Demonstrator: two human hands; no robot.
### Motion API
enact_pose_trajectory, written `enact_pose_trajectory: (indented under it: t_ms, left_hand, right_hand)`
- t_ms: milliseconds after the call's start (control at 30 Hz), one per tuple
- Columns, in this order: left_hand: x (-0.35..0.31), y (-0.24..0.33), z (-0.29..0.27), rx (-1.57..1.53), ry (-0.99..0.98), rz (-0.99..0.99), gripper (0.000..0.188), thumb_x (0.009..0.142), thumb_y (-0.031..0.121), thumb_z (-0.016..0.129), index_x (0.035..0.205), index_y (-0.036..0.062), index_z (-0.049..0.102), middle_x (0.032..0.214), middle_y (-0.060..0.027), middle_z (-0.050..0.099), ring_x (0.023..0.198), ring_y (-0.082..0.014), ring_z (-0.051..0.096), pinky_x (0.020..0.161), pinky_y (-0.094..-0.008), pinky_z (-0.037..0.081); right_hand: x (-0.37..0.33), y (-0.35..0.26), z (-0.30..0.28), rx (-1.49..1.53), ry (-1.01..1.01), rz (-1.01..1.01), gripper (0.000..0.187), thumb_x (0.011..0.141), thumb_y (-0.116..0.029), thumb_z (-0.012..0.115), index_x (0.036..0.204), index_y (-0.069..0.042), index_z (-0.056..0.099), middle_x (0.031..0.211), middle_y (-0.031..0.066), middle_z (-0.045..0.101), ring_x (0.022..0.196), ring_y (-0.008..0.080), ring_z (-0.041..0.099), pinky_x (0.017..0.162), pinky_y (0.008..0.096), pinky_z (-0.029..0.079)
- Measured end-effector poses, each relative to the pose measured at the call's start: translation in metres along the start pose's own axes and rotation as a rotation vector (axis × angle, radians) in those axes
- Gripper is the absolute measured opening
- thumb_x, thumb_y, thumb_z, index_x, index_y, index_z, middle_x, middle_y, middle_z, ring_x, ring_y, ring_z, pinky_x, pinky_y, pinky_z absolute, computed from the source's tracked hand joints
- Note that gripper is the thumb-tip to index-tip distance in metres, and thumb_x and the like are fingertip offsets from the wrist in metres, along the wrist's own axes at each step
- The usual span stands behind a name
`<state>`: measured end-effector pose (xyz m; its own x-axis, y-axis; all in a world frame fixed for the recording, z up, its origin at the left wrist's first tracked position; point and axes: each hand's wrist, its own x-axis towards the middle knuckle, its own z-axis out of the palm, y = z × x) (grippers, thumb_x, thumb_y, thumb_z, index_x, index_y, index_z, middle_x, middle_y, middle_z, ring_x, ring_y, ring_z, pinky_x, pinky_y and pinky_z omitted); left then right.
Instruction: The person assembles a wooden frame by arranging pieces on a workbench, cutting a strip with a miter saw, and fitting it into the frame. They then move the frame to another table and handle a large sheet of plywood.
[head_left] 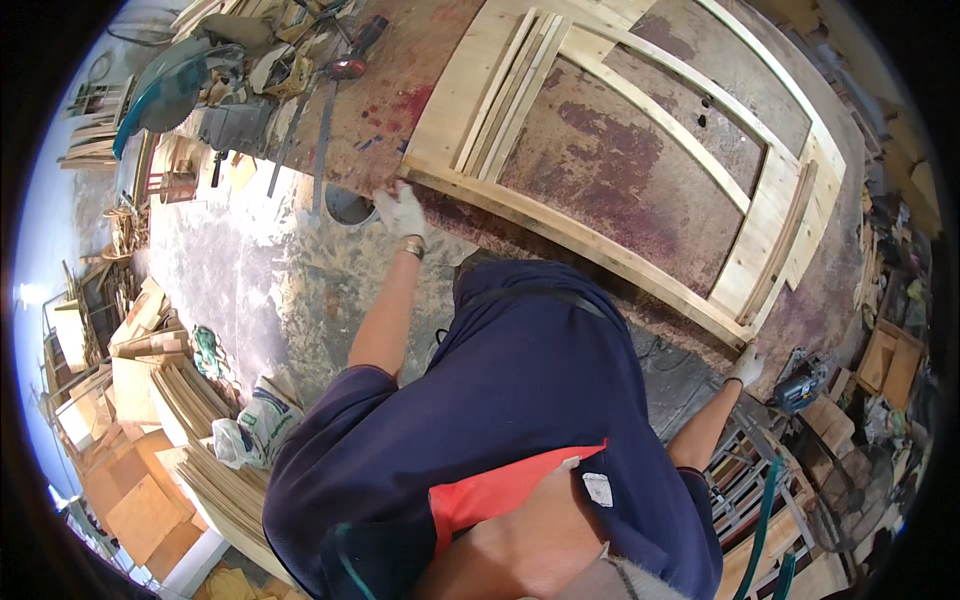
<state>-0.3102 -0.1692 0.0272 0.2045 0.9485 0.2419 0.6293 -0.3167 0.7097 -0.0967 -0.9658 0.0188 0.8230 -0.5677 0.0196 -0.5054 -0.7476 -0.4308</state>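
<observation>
A large pale wooden frame (580,228) lies flat on the stained workbench, with straight rails along its edges and curved slats across its middle. My left hand (402,213), in a white glove, is at the frame's near left corner, its fingers curled against the wood. At the near right corner my right hand (748,366), also white-gloved, closes on the end of the long front rail. Part of the fingers of each hand is hidden. Several narrow strips (512,95) stand side by side inside the frame's left end.
A red-stained workbench (385,100) carries a drill (362,45) and a metal ruler (324,140). A teal circular saw (165,95) stands at the far left. Stacked boards (150,500) fill the lower left. A dark power tool (798,382) sits by my right hand.
</observation>
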Motion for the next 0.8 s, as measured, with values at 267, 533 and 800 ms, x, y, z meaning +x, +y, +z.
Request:
enact_pose_trajectory:
  t_ms: [267,533,800]
  left_hand:
    - [0.047,-0.014,0.038,0.064,-0.264,-0.146,0.047,0.100,0.041,0.061,0.096,-0.0063,0.063,0.088,-0.0317,0.066,0.082,-0.0482,0.061,0.077,-0.0532,0.046]
    - [0.057,-0.012,0.044,0.171,-0.249,-0.052,0.053,0.099,0.044,0.060,0.118,-0.0051,0.066,0.122,-0.0344,0.063,0.116,-0.0478,0.060,0.099,-0.0547,0.045]
    - [0.086,-0.037,0.042,-0.031,-0.517,-0.023,0.048,0.101,0.040,0.057,0.110,-0.0049,0.072,0.110,-0.0286,0.071,0.105,-0.0442,0.066,0.095,-0.0496,0.048]
  right_hand:
    - [0.012,0.004,0.025,0.091,-0.059,0.372,0.087,0.087,-0.070,0.066,0.108,0.014,0.074,0.104,0.0299,0.075,0.100,0.0445,0.070,0.090,0.0509,0.051]
    - [0.006,0.014,0.025,-0.001,0.020,0.241,0.074,0.089,-0.065,0.072,0.096,0.009,0.076,0.083,0.0195,0.071,0.072,0.0307,0.065,0.066,0.0450,0.049]
    - [-0.017,-0.022,0.002,-0.029,-0.062,0.252,0.089,0.090,-0.069,0.067,0.120,0.015,0.070,0.117,0.0329,0.072,0.109,0.0439,0.070,0.095,0.0494,0.053]
